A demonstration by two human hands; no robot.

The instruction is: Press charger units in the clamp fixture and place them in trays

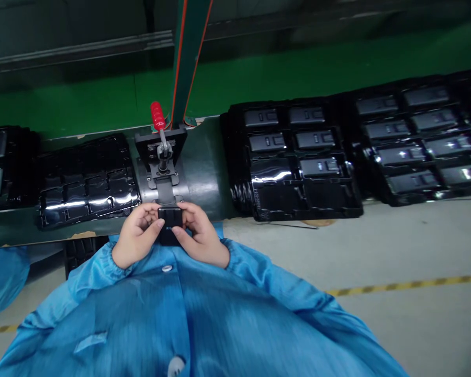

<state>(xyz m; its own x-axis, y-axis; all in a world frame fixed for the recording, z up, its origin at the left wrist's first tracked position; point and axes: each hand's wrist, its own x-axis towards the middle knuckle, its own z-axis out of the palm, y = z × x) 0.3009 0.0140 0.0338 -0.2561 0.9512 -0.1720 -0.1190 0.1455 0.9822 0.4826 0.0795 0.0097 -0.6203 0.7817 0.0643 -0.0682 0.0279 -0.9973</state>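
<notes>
Between my two hands is a small black rectangular plastic case with faint pale lettering on its face. My left hand grips its left side, thumb on the face and fingers behind the upper edge. On the other side my right hand pinches it the same way. The case is close to my body, at the near end of a clamping fixture on the bench. A red-handled toggle clamp tops that fixture, its handle pointing up.
Left of the fixture lies a black moulded tray with vacant pockets. A stack of black trays at right holds several dark cases, with more trays beyond. Another filled tray sits far left. A green post rises behind the clamp.
</notes>
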